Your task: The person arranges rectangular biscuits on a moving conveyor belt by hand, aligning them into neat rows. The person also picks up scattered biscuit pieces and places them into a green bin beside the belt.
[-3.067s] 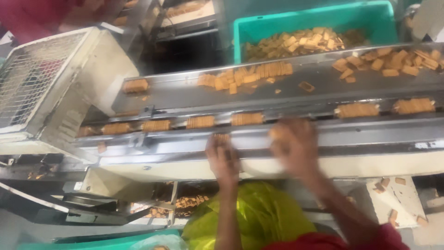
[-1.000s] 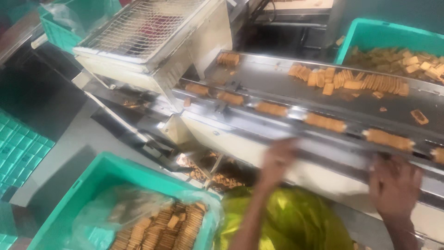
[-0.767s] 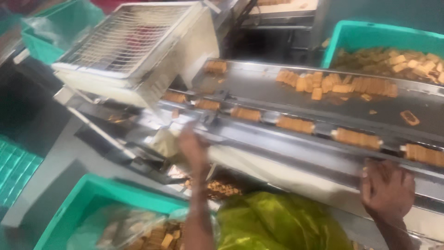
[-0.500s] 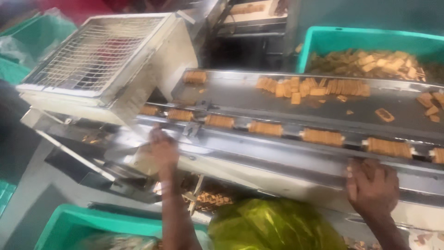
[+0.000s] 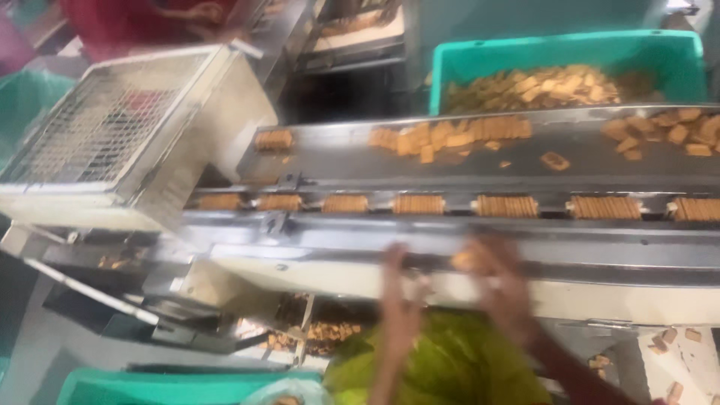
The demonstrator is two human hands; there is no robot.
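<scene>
At the far left sits a pale box with a wire grille point(image 5: 112, 120) on top, tilted a little, with a red-clad person point(image 5: 142, 22) behind it at the far edge. Below it, near the floor, is a teal bin point(image 5: 180, 384), only its rim showing.

Out of the box runs a steel conveyor point(image 5: 450, 240). Along its narrow lane lie stacks of biscuits point(image 5: 418, 204) on edge, one after another, evenly spaced from left to right. On the wide belt point(image 5: 450, 161) behind the lane, loose biscuits point(image 5: 450, 136) lie in a heap near the middle and another heap point(image 5: 667, 129) at the right. Farther back stands a teal crate point(image 5: 562, 52) full of broken biscuits.

Under the conveyor, crumbs and bits point(image 5: 315, 337) have gathered on the frame.

Near the middle, the left hand point(image 5: 399, 300) is raised at the conveyor's near rail, fingers straight and spread, holding nothing that I can see, though it is blurred. Just right of it the right hand point(image 5: 501, 281) is over the same rail, with something biscuit-coloured point(image 5: 465, 260) at its fingertips; the blur is too heavy to tell whether the fingers grip it. Both hands are apart from the stacks in the lane. A yellow-green cloth point(image 5: 450, 367) lies below the hands.

More bits point(image 5: 667, 337) lie at the near right.
</scene>
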